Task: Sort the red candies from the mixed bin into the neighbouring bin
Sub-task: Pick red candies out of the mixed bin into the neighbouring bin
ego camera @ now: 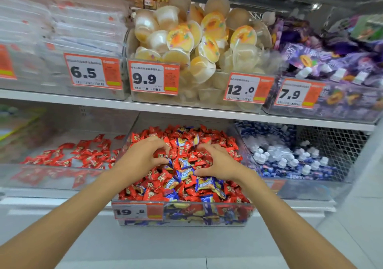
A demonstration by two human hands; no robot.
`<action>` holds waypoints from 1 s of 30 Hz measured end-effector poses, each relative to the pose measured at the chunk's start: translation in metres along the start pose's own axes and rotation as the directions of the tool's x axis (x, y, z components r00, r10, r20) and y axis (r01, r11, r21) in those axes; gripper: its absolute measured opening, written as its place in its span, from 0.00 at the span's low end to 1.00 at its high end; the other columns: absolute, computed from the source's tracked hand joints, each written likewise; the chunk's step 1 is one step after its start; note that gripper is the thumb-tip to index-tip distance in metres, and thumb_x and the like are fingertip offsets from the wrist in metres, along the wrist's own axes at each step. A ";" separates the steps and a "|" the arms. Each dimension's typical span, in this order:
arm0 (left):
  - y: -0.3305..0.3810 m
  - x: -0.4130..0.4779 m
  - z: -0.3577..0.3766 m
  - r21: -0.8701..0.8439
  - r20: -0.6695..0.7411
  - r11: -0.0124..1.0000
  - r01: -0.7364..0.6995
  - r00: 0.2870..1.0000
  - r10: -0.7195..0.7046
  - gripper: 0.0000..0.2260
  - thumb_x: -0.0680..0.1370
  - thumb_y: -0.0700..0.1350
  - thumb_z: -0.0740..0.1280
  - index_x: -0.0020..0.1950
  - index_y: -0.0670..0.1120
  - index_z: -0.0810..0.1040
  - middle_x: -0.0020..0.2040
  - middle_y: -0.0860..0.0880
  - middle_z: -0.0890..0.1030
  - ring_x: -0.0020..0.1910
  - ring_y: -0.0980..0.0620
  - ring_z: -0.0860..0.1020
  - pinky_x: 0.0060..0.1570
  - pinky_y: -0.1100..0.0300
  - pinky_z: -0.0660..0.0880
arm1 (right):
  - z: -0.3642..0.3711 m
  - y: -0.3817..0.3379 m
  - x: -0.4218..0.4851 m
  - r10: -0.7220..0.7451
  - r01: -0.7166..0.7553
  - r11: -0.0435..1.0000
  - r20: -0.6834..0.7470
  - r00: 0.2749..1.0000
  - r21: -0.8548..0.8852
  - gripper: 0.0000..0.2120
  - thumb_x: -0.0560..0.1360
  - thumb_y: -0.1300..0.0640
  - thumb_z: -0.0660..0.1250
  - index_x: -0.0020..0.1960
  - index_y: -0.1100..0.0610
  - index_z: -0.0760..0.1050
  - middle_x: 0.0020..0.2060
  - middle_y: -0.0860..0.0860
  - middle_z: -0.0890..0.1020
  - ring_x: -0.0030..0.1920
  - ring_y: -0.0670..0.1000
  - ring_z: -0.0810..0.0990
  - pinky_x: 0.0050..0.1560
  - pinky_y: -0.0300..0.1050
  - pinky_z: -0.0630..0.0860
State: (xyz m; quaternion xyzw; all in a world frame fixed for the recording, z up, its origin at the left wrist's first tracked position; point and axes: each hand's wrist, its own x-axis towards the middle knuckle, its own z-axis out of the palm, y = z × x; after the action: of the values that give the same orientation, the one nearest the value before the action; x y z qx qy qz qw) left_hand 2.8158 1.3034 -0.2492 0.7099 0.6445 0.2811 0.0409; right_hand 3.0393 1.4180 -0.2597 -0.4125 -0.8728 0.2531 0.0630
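Left of the mixed bin (182,203), a clear plastic tub with a 19.8 price tag on its front wall, sits the neighbouring bin (51,177). It is also clear plastic and holds a thin scatter of red candies (87,152) in shiny crimped wrappers. The left hand (143,154) is the nearer one to it, working at the left side of the mixed bin's heap. Its fingers and thumb are curled in and pinch red wrappers. The heap is mostly red, the pieces lying every way, with blue-and-yellow wrapped candies (184,162) thickest in the middle and towards the front wall. The right hand (217,163) digs in at the heap's right side, fingers curled over a clutch of red pieces with the thumb below. Any handful must go leftward over the side walls, and the left hand likely has the shorter path. Right of the mixed bin stands a clear bin of blue pouches with white caps (290,160).
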 end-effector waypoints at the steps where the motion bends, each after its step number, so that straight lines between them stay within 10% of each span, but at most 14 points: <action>1: 0.001 0.002 0.002 -0.012 -0.015 1.000 0.000 1.000 0.000 0.07 0.72 0.47 0.73 0.45 0.53 0.76 0.47 0.57 0.76 0.40 0.63 0.72 0.43 0.63 0.69 | 0.000 0.000 0.001 -0.034 0.034 0.999 0.018 0.999 0.009 0.32 0.69 0.43 0.74 0.69 0.45 0.64 0.69 0.54 0.64 0.71 0.57 0.62 0.68 0.54 0.65; 7: 0.008 0.014 0.022 0.065 0.087 0.998 0.017 0.996 -0.023 0.16 0.79 0.48 0.64 0.68 0.54 0.71 0.67 0.55 0.69 0.61 0.56 0.71 0.61 0.60 0.69 | -0.005 -0.002 -0.006 -0.081 0.080 0.987 0.004 0.997 0.138 0.17 0.72 0.51 0.73 0.55 0.53 0.70 0.48 0.47 0.73 0.44 0.49 0.73 0.44 0.43 0.71; 12: 0.010 0.024 0.030 0.259 0.231 0.966 0.000 0.971 -0.062 0.30 0.76 0.60 0.64 0.75 0.59 0.57 0.65 0.52 0.71 0.55 0.53 0.74 0.48 0.58 0.74 | -0.020 0.005 -0.011 -0.081 0.105 0.980 -0.143 0.986 0.168 0.16 0.72 0.51 0.73 0.51 0.52 0.67 0.39 0.40 0.70 0.38 0.44 0.69 0.36 0.37 0.65; 17: 0.012 0.025 0.022 0.151 0.206 0.988 0.022 0.977 -0.053 0.25 0.75 0.55 0.68 0.71 0.59 0.66 0.56 0.54 0.75 0.42 0.57 0.69 0.38 0.63 0.66 | -0.019 0.012 -0.007 -0.130 0.157 0.967 -0.143 0.981 0.202 0.13 0.72 0.54 0.73 0.47 0.47 0.68 0.45 0.44 0.75 0.47 0.49 0.74 0.51 0.49 0.73; 26: 0.010 0.014 0.011 -0.030 0.098 0.999 0.026 0.995 -0.023 0.14 0.79 0.49 0.64 0.64 0.55 0.73 0.59 0.54 0.75 0.57 0.54 0.74 0.60 0.54 0.71 | -0.023 -0.004 -0.009 -0.127 0.151 0.981 -0.181 0.975 0.124 0.13 0.79 0.55 0.63 0.63 0.49 0.75 0.61 0.49 0.75 0.55 0.45 0.76 0.61 0.46 0.73; 30: 0.012 0.011 0.013 -0.048 0.142 0.998 0.033 0.990 -0.026 0.15 0.79 0.48 0.65 0.64 0.58 0.72 0.61 0.55 0.75 0.60 0.54 0.73 0.64 0.55 0.68 | -0.001 -0.009 -0.010 -0.103 0.103 0.995 0.040 0.994 -0.007 0.26 0.76 0.47 0.68 0.71 0.48 0.67 0.63 0.50 0.67 0.63 0.49 0.67 0.62 0.44 0.68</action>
State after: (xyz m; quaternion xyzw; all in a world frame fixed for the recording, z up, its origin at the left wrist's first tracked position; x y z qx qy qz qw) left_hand 2.8325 1.3162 -0.2517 0.7171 0.6432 0.2457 0.1085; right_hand 3.0406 1.4060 -0.2533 -0.3620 -0.8952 0.2537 0.0568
